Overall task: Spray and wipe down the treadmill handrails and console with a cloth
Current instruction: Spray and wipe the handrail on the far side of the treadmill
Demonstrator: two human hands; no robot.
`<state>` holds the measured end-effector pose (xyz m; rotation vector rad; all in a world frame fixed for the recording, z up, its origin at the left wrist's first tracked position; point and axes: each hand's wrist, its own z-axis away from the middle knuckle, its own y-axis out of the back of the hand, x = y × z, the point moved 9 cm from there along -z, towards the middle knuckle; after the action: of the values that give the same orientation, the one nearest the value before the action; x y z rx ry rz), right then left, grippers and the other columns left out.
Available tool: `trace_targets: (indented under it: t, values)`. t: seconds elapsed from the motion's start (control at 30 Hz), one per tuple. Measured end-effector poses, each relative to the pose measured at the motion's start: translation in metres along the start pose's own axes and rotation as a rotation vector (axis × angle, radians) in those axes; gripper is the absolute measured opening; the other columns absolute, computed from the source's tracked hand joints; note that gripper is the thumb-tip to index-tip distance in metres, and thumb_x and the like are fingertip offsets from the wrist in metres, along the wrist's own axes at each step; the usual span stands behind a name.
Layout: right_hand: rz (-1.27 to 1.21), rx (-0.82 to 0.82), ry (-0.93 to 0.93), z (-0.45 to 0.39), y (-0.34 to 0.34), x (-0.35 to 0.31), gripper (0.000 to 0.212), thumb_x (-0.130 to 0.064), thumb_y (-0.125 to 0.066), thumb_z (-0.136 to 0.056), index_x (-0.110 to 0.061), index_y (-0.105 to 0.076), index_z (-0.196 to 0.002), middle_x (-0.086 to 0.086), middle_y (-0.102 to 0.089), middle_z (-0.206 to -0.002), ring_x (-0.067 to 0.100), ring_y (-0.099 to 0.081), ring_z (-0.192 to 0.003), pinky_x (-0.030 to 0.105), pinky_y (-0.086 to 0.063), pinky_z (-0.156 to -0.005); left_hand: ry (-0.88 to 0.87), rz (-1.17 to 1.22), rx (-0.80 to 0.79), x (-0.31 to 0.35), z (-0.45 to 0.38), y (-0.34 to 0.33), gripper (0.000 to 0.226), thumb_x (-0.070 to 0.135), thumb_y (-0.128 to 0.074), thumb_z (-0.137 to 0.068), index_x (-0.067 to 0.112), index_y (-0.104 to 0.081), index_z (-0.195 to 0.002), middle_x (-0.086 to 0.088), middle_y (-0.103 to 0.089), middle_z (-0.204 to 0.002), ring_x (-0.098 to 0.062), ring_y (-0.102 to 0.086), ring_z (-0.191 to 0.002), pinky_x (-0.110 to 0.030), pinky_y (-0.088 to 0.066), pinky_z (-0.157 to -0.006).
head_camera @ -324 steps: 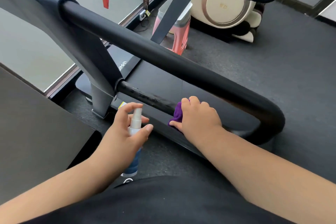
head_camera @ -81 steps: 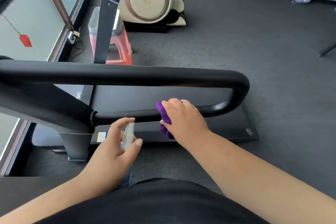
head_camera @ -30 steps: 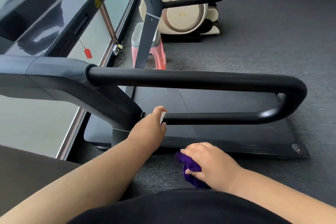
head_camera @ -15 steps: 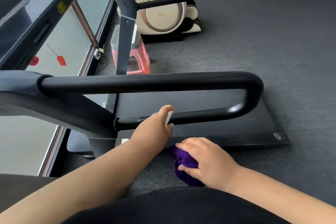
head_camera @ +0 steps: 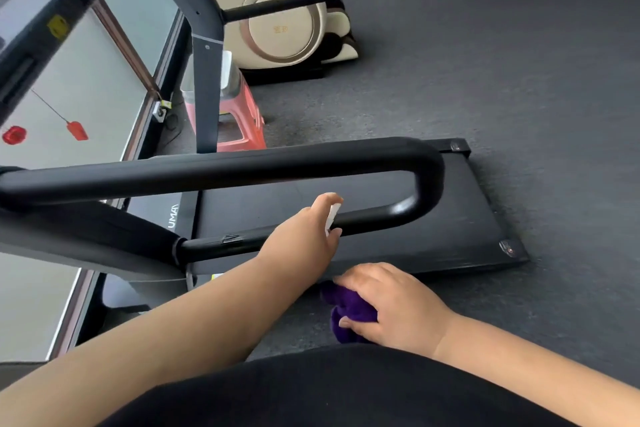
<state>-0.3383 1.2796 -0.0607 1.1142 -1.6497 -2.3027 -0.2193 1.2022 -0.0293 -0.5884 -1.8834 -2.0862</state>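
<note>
Spraying stage, judged midway: the left hand (head_camera: 304, 236) gripped the spray bottle (head_camera: 333, 218), its nozzle at the lower handrail (head_camera: 374, 218); the right hand (head_camera: 391, 302) clutched the purple cloth (head_camera: 346, 308) low, clear of the rail. Wiping here and the console, barely in view, apparently remained. A pink stool (head_camera: 242, 121) and cream machine (head_camera: 277, 21) stood beyond the belt (head_camera: 415, 243), obstructing nothing.

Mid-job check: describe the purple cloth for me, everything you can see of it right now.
The purple cloth is a deep violet, soft, fuzzy-looking fabric, bunched into a crumpled wad rather than spread flat. The right hand grips it, fingers curled over its top, so only its left part shows. It is held low in front of the person's dark shirt, below the lower handrail bar, and touches no part of the treadmill.
</note>
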Motion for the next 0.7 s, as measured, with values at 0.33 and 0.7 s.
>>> trace_targets:
  t: [0.33, 0.7]
  values:
    - [0.027, -0.012, 0.021, 0.011, 0.016, 0.019, 0.061, -0.064, -0.051, -0.086, -0.034, -0.048, -0.140, -0.011, -0.056, -0.129, 0.013, -0.049, -0.120, 0.025, -0.036, -0.106, 0.004, 0.083, 0.003, 0.036, -0.010, -0.012, 0.042, 0.039, -0.050, -0.096, 0.039, -0.029, -0.132, 0.011, -0.059, -0.090, -0.012, -0.053, -0.065, -0.025, -0.039, -0.062]
    - [0.274, 0.555, 0.071, -0.034, 0.096, -0.002, 0.054, -0.042, -0.066, -0.088, -0.021, -0.056, -0.136, 0.000, -0.058, -0.131, 0.027, -0.052, -0.120, 0.040, -0.044, -0.103, 0.278, 0.238, 0.044, -0.054, 0.072, 0.011, 0.043, 0.045, -0.054, -0.092, 0.052, -0.028, -0.126, 0.006, -0.064, -0.085, -0.016, -0.061, -0.066, -0.034, -0.046, -0.059]
